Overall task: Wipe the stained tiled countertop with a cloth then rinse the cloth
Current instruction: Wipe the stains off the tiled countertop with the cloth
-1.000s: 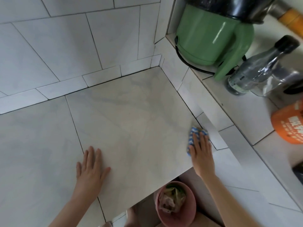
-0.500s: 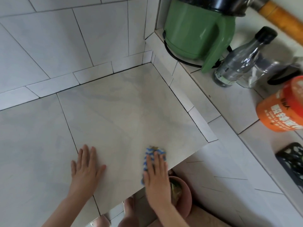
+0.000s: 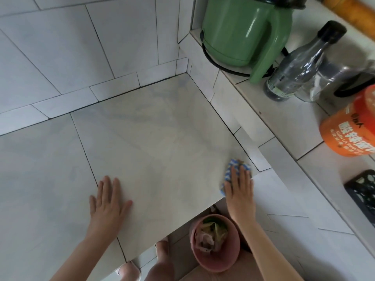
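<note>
Pale tiled desk (image 3: 162, 138) fills most of the view and meets white wall tiles at the far corner. Along its right side a raised ledge (image 3: 284, 122) carries a green kettle (image 3: 239, 33), an orange tub (image 3: 349, 130) and a glass bottle (image 3: 298, 63). Below the desk's front edge stands a pink bin (image 3: 215, 258). The left hand (image 3: 107, 201) lies flat on the desk, fingers straight, slightly spread, holding nothing. The right hand (image 3: 239, 191) presses straight, close-set fingers on the blue-and-white cloth (image 3: 233, 164) at the desk's front right corner.
</note>
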`<state>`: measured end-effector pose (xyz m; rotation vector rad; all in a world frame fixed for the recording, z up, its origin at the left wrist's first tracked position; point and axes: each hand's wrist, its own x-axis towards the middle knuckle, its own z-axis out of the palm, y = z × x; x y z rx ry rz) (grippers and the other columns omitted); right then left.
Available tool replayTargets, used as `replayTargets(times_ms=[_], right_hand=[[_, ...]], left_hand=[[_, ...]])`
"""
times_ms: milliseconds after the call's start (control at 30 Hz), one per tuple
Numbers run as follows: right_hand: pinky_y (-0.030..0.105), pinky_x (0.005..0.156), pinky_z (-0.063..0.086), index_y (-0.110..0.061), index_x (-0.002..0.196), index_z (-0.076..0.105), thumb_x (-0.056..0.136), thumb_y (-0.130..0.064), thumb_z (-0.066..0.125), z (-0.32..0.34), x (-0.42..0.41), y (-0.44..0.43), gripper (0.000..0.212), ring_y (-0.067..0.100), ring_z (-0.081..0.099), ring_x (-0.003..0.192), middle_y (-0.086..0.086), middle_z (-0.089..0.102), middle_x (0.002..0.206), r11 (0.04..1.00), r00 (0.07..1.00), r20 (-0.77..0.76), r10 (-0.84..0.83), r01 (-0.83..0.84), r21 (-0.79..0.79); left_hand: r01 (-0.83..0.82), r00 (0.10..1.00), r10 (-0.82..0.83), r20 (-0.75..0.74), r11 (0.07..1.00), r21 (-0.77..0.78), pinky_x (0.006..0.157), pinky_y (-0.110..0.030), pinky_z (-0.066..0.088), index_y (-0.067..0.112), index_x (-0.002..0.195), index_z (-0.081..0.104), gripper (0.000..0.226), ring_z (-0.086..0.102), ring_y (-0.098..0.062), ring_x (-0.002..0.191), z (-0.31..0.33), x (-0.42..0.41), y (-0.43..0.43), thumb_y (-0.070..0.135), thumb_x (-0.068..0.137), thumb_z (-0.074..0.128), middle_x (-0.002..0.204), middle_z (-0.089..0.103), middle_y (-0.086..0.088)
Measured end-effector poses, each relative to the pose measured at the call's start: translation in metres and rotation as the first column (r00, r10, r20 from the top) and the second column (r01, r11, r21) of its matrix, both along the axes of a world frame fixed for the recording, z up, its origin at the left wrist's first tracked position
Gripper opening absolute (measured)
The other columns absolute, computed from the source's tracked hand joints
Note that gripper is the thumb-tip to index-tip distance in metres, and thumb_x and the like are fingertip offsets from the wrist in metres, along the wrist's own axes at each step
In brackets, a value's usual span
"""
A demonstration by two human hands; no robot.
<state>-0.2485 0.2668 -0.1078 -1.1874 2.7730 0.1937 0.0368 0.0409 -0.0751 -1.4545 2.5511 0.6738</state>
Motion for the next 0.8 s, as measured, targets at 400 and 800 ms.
replayTargets(times_ms=[400, 800], right_hand=[[0.041, 0.112, 0.018, -0.014, 0.145, 0.033, 0.098, -0.035, 0.025, 0.013, 0.197, -0.058, 0.052, 0.029, 0.021, 0.142, 0.014, 0.031, 0.151, 0.965, 0.951, 0.245, 0.191, -0.136, -0.224], [0.036, 0.113, 0.015, -0.020, 0.148, 0.029, 0.098, -0.039, 0.025, 0.011, 0.125, -0.129, 0.053, 0.019, 0.016, 0.143, 0.006, 0.026, 0.154, 0.943, 0.941, 0.203, 0.272, -0.218, -0.251]], left_hand=[[0.028, 0.999, -0.030, -0.040, 0.998, -0.047, 0.114, -0.044, 0.004, 0.014, 0.147, 0.006, 0.095, -0.002, -0.015, 0.142, -0.003, 0.016, -0.009, 0.075, 0.075, -0.012, 0.155, -0.001, -0.003], [-0.034, 0.999, 0.034, -0.010, 0.999, -0.010, 0.115, -0.041, -0.004, 0.018, 0.148, -0.001, 0.066, -0.015, -0.014, 0.141, 0.003, 0.014, -0.043, 0.039, 0.096, 0.033, 0.155, -0.013, -0.002]])
